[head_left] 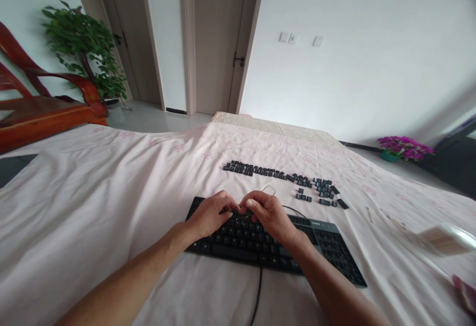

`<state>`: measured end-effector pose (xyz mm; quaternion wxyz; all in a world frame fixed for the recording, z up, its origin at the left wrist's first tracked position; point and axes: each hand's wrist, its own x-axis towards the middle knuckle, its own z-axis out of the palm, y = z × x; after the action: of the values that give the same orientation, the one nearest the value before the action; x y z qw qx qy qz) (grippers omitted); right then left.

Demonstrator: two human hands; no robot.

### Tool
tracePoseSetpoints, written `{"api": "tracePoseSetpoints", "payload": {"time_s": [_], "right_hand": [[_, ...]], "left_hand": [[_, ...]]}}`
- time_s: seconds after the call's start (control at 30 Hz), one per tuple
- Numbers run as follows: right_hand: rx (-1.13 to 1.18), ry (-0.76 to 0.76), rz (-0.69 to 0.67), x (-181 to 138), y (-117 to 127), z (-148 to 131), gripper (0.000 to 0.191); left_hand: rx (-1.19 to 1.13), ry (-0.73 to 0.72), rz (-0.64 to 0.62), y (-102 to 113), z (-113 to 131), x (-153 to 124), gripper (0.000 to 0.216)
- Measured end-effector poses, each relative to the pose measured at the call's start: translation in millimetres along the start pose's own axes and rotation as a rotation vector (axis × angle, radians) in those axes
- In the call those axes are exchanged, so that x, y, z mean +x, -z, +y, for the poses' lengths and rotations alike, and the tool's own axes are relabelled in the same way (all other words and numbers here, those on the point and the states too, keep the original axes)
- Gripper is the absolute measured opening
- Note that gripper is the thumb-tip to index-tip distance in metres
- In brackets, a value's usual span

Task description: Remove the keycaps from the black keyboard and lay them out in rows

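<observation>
A black keyboard lies on a pink floral cloth, its cable running toward me. My left hand and my right hand rest on its upper left rows, fingers curled and fingertips meeting between them. What they pinch is too small to make out. A thin wire loop, like a keycap puller, pokes out just beyond my right hand. Several loose black keycaps lie in a row on the cloth behind the keyboard.
At the far right edge lie a pale blurred object and something pink. A red wooden chair and a green plant stand at the left. Closed doors sit behind, and purple flowers at the right wall.
</observation>
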<state>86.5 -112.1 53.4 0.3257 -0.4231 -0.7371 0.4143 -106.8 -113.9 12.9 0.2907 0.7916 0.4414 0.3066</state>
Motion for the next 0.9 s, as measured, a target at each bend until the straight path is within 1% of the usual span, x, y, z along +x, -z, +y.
{"api": "tracePoseSetpoints", "payload": {"time_s": [0.13,0.23,0.33,0.4,0.53,0.6,0.67,0.73,0.9], "right_hand": [[-0.084,0.039,-0.045,-4,-6,1,0.029],[-0.186,0.117,-0.041,-3,-9,1,0.026],[-0.261,0.191,-0.068,-2,-12,1,0.024],[-0.271,0.209,-0.096,0,-15,1,0.026],[-0.265,0.195,-0.131,2,-18,3,0.032],[-0.254,0.2,-0.143,2,-18,5,0.034],[-0.242,0.21,-0.148,2,-19,7,0.036],[-0.238,0.225,-0.127,0,-19,12,0.039],[-0.238,0.319,-0.003,-5,-24,24,0.038]], "left_hand": [[-0.002,0.001,-0.016,1,-1,0,0.021],[-0.007,0.001,-0.018,1,-1,0,0.016],[-0.019,0.005,-0.031,2,0,0,0.011],[-0.03,0.007,-0.039,2,1,0,0.009],[-0.031,0.009,-0.054,4,4,0,0.01],[-0.025,-0.013,-0.072,5,5,-1,0.009],[-0.028,-0.046,-0.099,6,5,-1,0.013],[-0.04,-0.068,-0.123,7,5,-1,0.016],[-0.046,-0.093,-0.14,6,6,1,0.014]]}}
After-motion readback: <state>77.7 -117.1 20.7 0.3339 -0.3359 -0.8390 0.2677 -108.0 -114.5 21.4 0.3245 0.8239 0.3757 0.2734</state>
